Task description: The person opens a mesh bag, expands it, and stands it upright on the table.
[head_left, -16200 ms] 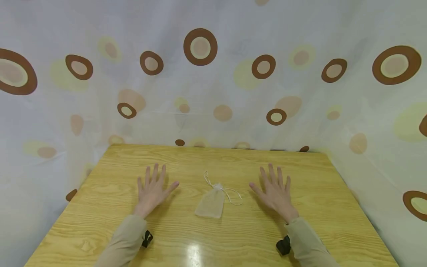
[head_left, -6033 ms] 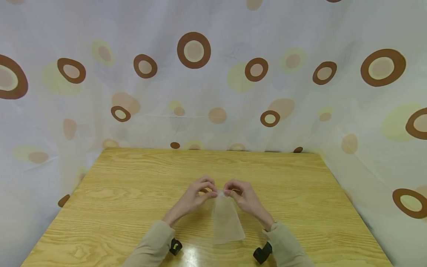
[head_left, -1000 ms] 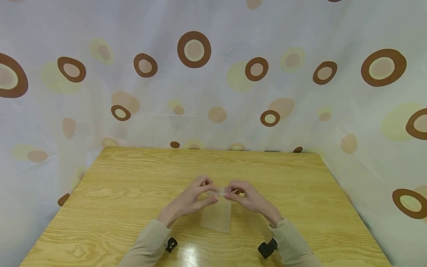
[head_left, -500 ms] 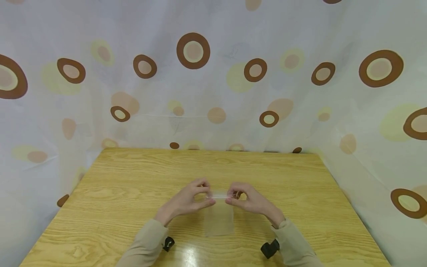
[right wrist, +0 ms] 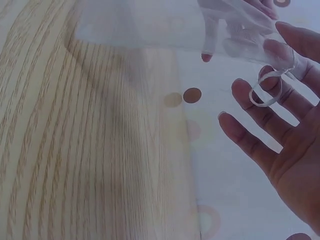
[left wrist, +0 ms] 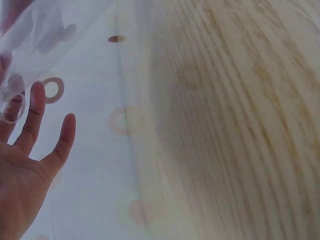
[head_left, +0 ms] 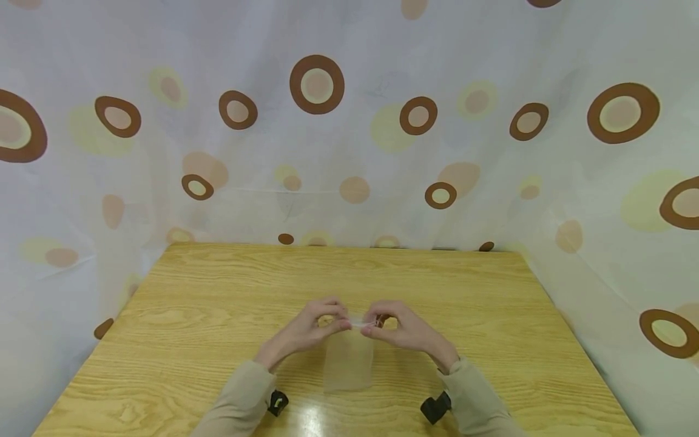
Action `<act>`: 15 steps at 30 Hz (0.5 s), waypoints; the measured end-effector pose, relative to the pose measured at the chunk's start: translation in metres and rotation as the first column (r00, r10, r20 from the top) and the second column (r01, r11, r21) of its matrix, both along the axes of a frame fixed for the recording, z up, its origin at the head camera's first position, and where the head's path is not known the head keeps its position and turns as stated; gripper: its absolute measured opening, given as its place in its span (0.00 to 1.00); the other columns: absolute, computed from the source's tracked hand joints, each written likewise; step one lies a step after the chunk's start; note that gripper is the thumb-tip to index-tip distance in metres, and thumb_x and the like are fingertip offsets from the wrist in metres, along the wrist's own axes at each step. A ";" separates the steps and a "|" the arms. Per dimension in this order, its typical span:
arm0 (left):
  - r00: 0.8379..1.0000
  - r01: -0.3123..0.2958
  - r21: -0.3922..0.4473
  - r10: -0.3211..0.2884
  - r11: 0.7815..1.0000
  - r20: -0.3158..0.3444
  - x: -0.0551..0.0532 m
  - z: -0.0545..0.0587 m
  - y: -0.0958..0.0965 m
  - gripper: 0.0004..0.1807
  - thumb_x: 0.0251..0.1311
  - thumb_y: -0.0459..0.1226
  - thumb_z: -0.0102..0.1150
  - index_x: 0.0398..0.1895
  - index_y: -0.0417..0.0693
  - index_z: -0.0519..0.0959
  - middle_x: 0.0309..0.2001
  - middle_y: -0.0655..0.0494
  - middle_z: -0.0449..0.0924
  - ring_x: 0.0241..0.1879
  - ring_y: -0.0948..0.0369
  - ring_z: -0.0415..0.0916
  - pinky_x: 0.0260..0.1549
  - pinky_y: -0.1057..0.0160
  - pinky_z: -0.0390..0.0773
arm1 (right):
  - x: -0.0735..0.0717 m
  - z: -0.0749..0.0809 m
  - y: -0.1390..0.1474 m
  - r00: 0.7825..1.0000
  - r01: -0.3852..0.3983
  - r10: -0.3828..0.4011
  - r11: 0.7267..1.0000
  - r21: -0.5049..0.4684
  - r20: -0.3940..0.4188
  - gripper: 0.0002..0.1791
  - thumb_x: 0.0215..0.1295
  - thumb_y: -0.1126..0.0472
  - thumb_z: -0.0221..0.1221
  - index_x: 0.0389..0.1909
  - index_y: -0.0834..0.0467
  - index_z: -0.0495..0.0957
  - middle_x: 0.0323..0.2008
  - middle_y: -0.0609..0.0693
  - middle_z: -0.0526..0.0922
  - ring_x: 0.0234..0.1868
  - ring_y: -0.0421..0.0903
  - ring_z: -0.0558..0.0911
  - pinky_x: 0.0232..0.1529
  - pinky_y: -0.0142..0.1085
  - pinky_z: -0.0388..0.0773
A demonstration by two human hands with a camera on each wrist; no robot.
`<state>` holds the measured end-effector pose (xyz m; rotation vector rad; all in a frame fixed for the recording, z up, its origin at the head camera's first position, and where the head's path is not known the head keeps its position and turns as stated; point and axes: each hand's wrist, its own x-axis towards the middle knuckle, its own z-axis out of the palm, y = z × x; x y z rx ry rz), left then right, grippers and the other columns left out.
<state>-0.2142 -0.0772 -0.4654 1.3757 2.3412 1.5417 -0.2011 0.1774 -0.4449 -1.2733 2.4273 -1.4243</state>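
Note:
A sheer white drawstring bag hangs between both hands over the table, its top edge held stretched. My left hand pinches the left corner of the mouth between thumb and fingertip. At the opposite corner my right hand pinches the edge in the same way. In the right wrist view a loop of white drawstring dangles by the right fingers, and the thin mesh lets the far hand show through. The left wrist view has the mesh at upper left, with the other left fingers spread below it.
A wood-grain table lies under the hands. Behind and at both sides hangs a pale curtain with brown ringed dots. Black wrist-camera mounts sit at the sleeves.
Since half a second ago both hands have come slightly closer together and the bag's lower edge has swung a little left. Sixteen seconds ago the bag lay cinched on the table between spread hands.

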 end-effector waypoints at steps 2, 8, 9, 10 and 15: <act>1.000 0.003 -0.005 -0.003 1.000 0.031 0.001 0.001 -0.001 0.07 0.70 0.35 0.58 0.36 0.42 0.84 0.40 0.52 0.81 0.42 0.68 0.75 0.47 0.63 0.79 | 0.000 0.001 0.000 1.000 -0.017 0.017 1.000 -0.015 -0.014 0.07 0.68 0.68 0.63 0.31 0.54 0.80 0.26 0.50 0.78 0.29 0.33 0.72 0.34 0.32 0.77; 0.999 0.001 -0.097 0.003 0.995 0.037 0.001 0.007 -0.005 0.11 0.71 0.39 0.57 0.33 0.42 0.81 0.38 0.55 0.80 0.40 0.69 0.73 0.45 0.61 0.79 | -0.001 0.001 0.005 0.999 -0.033 0.032 0.999 -0.025 -0.028 0.08 0.68 0.69 0.61 0.29 0.56 0.79 0.24 0.50 0.77 0.29 0.32 0.70 0.33 0.31 0.75; 1.000 -0.006 -0.116 0.008 0.993 0.021 0.001 0.008 -0.005 0.12 0.72 0.40 0.57 0.33 0.43 0.82 0.38 0.56 0.80 0.38 0.70 0.73 0.44 0.60 0.79 | -0.001 0.000 0.005 0.999 -0.034 0.034 0.999 -0.018 -0.036 0.08 0.69 0.68 0.61 0.29 0.57 0.80 0.25 0.50 0.78 0.29 0.32 0.71 0.33 0.31 0.76; 1.000 -0.013 -0.135 0.013 0.991 -0.001 0.001 0.008 -0.005 0.11 0.72 0.41 0.57 0.33 0.45 0.82 0.37 0.57 0.80 0.38 0.70 0.72 0.42 0.59 0.80 | -0.001 0.000 0.006 0.999 -0.030 0.030 1.000 -0.006 -0.040 0.08 0.69 0.67 0.61 0.29 0.57 0.80 0.25 0.49 0.78 0.29 0.31 0.71 0.34 0.31 0.76; 0.986 -0.112 -0.230 0.080 0.967 -0.145 0.001 0.011 -0.008 0.10 0.70 0.45 0.60 0.31 0.53 0.82 0.34 0.63 0.81 0.32 0.70 0.73 0.36 0.57 0.82 | -0.001 0.000 0.008 0.998 -0.006 0.009 0.999 0.054 -0.069 0.08 0.70 0.65 0.61 0.29 0.57 0.81 0.24 0.47 0.77 0.29 0.31 0.71 0.35 0.31 0.77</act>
